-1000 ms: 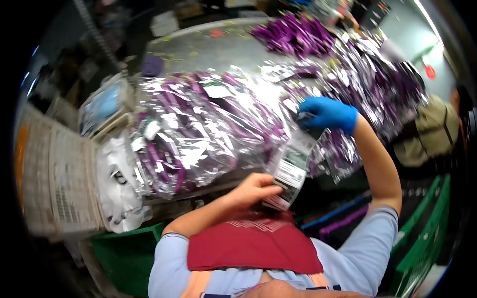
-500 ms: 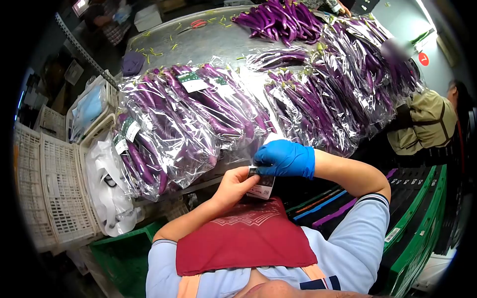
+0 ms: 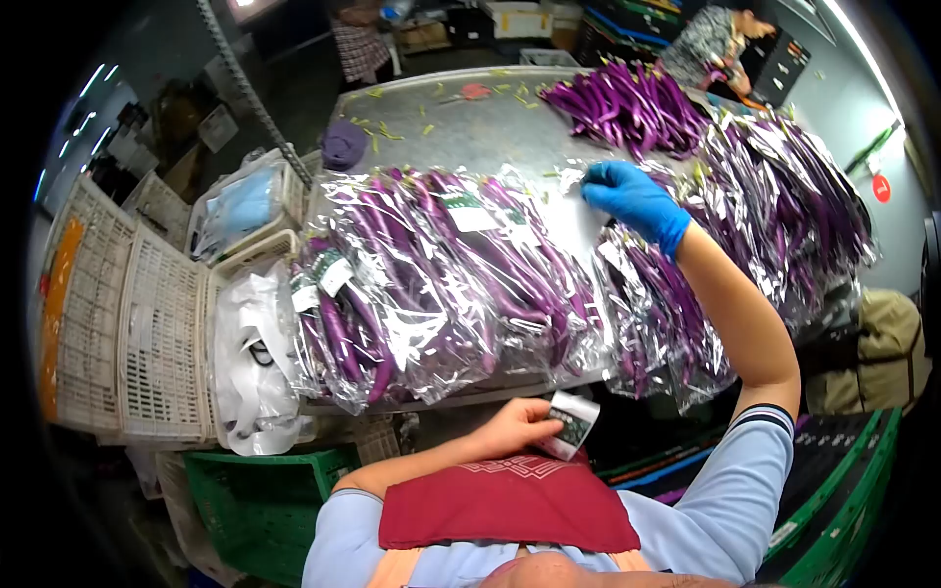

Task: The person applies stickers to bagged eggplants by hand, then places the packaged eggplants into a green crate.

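Note:
My left hand (image 3: 520, 427), bare, is closed in front of my apron on a small black-and-white printed label (image 3: 571, 423), pinched between thumb and fingers. My right hand (image 3: 635, 204), in a blue glove, reaches over the table with its fingers curled, by the crinkled end of a clear plastic bag; what is in its fingers is hidden. Bagged eggplants (image 3: 470, 265) lie to its left, some bags bearing green-and-white labels. More bagged eggplants (image 3: 662, 304) lie just below the gloved hand, and others (image 3: 784, 186) are heaped to its right.
Loose eggplants (image 3: 627, 106) lie at the back of the metal table (image 3: 441, 122), with red-handled scissors (image 3: 474, 92) and green trimmings. White baskets (image 3: 162, 338) and a green crate (image 3: 260, 500) stand at left. A co-worker (image 3: 708, 49) is at the far right; another person stands at the back.
My gloved right hand has left the label and moved up and right over the bags. My left hand keeps the label, now tilted. The view has shifted, showing more of the room behind.

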`<state>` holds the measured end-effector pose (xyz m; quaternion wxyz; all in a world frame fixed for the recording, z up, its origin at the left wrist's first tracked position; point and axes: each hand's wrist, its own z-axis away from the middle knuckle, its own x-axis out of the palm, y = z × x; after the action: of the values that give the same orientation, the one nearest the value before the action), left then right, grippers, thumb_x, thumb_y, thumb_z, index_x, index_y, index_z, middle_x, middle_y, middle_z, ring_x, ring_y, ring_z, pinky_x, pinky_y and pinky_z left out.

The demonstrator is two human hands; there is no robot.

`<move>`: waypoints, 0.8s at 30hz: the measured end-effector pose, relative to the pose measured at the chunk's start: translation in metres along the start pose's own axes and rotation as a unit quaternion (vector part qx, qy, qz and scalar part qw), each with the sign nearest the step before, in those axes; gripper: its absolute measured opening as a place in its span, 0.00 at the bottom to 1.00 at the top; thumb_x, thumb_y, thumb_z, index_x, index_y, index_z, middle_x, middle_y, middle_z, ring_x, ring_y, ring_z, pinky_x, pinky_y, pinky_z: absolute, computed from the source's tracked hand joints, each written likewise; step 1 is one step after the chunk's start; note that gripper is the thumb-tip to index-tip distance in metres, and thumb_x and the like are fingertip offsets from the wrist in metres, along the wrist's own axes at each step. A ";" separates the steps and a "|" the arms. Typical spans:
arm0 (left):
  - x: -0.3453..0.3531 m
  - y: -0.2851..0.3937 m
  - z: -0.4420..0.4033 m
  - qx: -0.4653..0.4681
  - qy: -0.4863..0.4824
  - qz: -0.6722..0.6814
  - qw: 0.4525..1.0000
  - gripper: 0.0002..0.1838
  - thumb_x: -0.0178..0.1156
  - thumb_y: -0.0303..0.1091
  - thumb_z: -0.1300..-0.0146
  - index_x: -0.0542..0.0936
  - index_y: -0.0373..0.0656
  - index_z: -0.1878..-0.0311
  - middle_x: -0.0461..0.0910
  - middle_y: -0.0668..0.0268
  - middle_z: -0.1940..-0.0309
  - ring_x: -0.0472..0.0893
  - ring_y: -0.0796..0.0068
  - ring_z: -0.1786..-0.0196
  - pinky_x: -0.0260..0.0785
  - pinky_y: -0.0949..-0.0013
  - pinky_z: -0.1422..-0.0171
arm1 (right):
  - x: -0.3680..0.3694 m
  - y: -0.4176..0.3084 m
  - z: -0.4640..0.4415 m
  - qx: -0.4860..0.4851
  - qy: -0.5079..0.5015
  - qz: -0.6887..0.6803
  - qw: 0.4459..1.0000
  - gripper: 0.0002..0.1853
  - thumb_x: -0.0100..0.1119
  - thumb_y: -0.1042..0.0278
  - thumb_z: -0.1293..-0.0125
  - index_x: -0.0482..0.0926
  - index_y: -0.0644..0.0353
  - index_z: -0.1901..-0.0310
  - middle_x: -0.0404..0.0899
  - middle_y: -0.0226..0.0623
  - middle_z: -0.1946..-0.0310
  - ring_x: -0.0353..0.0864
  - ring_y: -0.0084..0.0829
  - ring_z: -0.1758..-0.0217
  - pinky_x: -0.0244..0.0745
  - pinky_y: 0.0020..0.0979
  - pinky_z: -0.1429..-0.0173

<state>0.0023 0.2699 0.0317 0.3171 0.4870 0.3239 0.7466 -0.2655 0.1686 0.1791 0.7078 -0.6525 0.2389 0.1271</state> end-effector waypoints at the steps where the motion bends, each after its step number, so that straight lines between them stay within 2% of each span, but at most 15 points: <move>1: -0.004 -0.005 -0.001 -0.012 -0.002 0.006 1.000 0.12 0.53 0.29 0.40 0.73 0.33 0.55 0.77 0.66 0.64 0.76 0.80 0.63 0.71 0.76 0.60 | 0.004 -0.006 -0.022 -0.082 0.008 0.009 0.997 0.09 0.50 0.68 0.46 0.75 0.65 0.69 0.74 0.33 0.78 0.71 0.21 0.76 0.68 0.26 0.73; 3: -0.007 -0.011 0.000 -0.020 0.007 0.038 0.999 0.12 0.54 0.30 0.41 0.73 0.35 0.55 0.77 0.68 0.65 0.75 0.82 0.63 0.70 0.77 0.60 | 0.025 -0.031 -0.056 -0.242 0.060 0.053 0.967 0.09 0.50 0.68 0.45 0.75 0.66 0.70 0.74 0.37 0.80 0.71 0.23 0.77 0.68 0.28 0.72; 5: -0.016 -0.015 0.000 -0.009 0.013 0.002 1.000 0.12 0.54 0.30 0.41 0.73 0.34 0.55 0.77 0.67 0.64 0.75 0.82 0.63 0.70 0.77 0.59 | 0.052 -0.051 -0.088 -0.339 0.109 0.080 0.931 0.08 0.50 0.68 0.44 0.74 0.65 0.70 0.73 0.44 0.80 0.73 0.30 0.77 0.68 0.30 0.70; 6: -0.017 -0.013 0.002 -0.003 0.019 0.011 1.000 0.12 0.54 0.30 0.41 0.73 0.34 0.55 0.77 0.67 0.64 0.75 0.81 0.63 0.70 0.76 0.59 | 0.066 -0.058 -0.103 -0.355 0.114 0.091 0.923 0.08 0.50 0.68 0.45 0.74 0.64 0.71 0.73 0.49 0.78 0.75 0.40 0.76 0.69 0.31 0.69; 7: -0.022 -0.015 0.002 -0.006 0.015 0.018 1.000 0.13 0.53 0.30 0.41 0.73 0.34 0.55 0.77 0.67 0.63 0.75 0.81 0.62 0.70 0.76 0.58 | 0.079 -0.071 -0.109 -0.363 0.118 0.117 0.917 0.07 0.50 0.68 0.45 0.74 0.63 0.71 0.74 0.50 0.76 0.75 0.46 0.73 0.69 0.34 0.69; 9: -0.026 -0.015 0.004 -0.002 0.020 0.036 0.999 0.13 0.53 0.30 0.40 0.72 0.34 0.54 0.76 0.66 0.63 0.75 0.81 0.62 0.70 0.76 0.58 | 0.105 -0.080 -0.128 -0.396 0.164 0.140 0.893 0.07 0.51 0.67 0.45 0.73 0.62 0.70 0.74 0.49 0.76 0.75 0.47 0.72 0.70 0.36 0.69; 11: -0.027 -0.011 0.006 0.000 0.018 0.062 0.998 0.13 0.52 0.30 0.40 0.72 0.34 0.54 0.76 0.66 0.61 0.76 0.80 0.61 0.70 0.76 0.56 | 0.127 -0.088 -0.132 -0.477 0.247 0.188 0.823 0.05 0.52 0.67 0.46 0.70 0.57 0.74 0.72 0.42 0.81 0.74 0.42 0.75 0.68 0.38 0.72; 13: -0.028 -0.007 0.009 -0.003 0.029 0.057 0.998 0.14 0.52 0.30 0.40 0.71 0.34 0.53 0.75 0.66 0.60 0.75 0.79 0.60 0.69 0.75 0.55 | 0.142 -0.082 -0.115 -0.512 0.226 0.312 0.768 0.04 0.53 0.69 0.50 0.69 0.55 0.75 0.70 0.36 0.83 0.73 0.38 0.77 0.67 0.36 0.74; 15: -0.032 -0.009 0.008 0.004 0.030 0.057 0.998 0.14 0.52 0.31 0.40 0.71 0.34 0.52 0.75 0.65 0.60 0.75 0.79 0.59 0.69 0.75 0.55 | 0.167 -0.059 -0.092 -0.572 0.136 0.302 0.751 0.04 0.53 0.69 0.53 0.68 0.54 0.75 0.69 0.32 0.81 0.72 0.35 0.75 0.66 0.34 0.70; 17: -0.035 -0.013 0.005 0.003 0.030 0.045 0.999 0.15 0.52 0.31 0.40 0.71 0.34 0.52 0.75 0.65 0.59 0.74 0.79 0.58 0.68 0.76 0.54 | 0.184 -0.038 -0.070 -0.606 -0.003 0.255 0.754 0.07 0.53 0.68 0.54 0.69 0.55 0.71 0.71 0.34 0.76 0.73 0.36 0.69 0.67 0.35 0.63; 19: -0.037 -0.016 0.002 -0.008 0.029 0.018 0.999 0.15 0.52 0.30 0.40 0.71 0.34 0.52 0.75 0.65 0.58 0.74 0.79 0.57 0.68 0.75 0.53 | 0.187 -0.029 -0.050 -0.512 -0.117 0.237 0.817 0.11 0.53 0.66 0.53 0.70 0.56 0.66 0.72 0.35 0.73 0.74 0.37 0.65 0.66 0.35 0.60; 20: -0.036 -0.015 0.001 -0.013 0.028 0.000 1.000 0.15 0.52 0.30 0.40 0.71 0.33 0.52 0.75 0.65 0.58 0.74 0.79 0.58 0.68 0.75 0.54 | 0.181 -0.033 -0.041 -0.508 -0.133 0.185 0.831 0.13 0.54 0.66 0.53 0.70 0.56 0.63 0.73 0.36 0.71 0.74 0.38 0.64 0.66 0.35 0.58; 21: -0.034 -0.012 0.000 -0.019 0.026 -0.019 0.999 0.15 0.52 0.30 0.41 0.71 0.33 0.52 0.75 0.65 0.59 0.74 0.79 0.58 0.68 0.75 0.54 | 0.178 -0.028 -0.035 -0.540 -0.100 0.152 0.822 0.12 0.55 0.68 0.52 0.70 0.56 0.63 0.72 0.37 0.73 0.74 0.39 0.67 0.68 0.36 0.61; 23: -0.032 -0.008 -0.002 -0.018 -0.007 -0.016 1.000 0.16 0.53 0.31 0.41 0.71 0.35 0.51 0.75 0.65 0.58 0.73 0.79 0.57 0.67 0.75 0.53 | 0.148 -0.044 -0.001 -0.490 -0.173 0.172 0.837 0.13 0.55 0.70 0.52 0.71 0.56 0.62 0.73 0.38 0.74 0.74 0.41 0.70 0.70 0.36 0.66; 24: -0.037 -0.010 -0.006 0.021 -0.018 -0.093 0.995 0.15 0.53 0.30 0.41 0.72 0.36 0.51 0.76 0.65 0.59 0.73 0.80 0.57 0.67 0.76 0.53 | 0.141 -0.038 0.012 -0.498 -0.158 0.126 0.843 0.11 0.55 0.68 0.48 0.72 0.57 0.62 0.74 0.40 0.75 0.74 0.42 0.71 0.70 0.36 0.69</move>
<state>0.0103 0.2458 0.0029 0.3803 0.4744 0.3773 0.6986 -0.1246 0.1578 0.1418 0.2933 -0.8526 0.1090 0.4186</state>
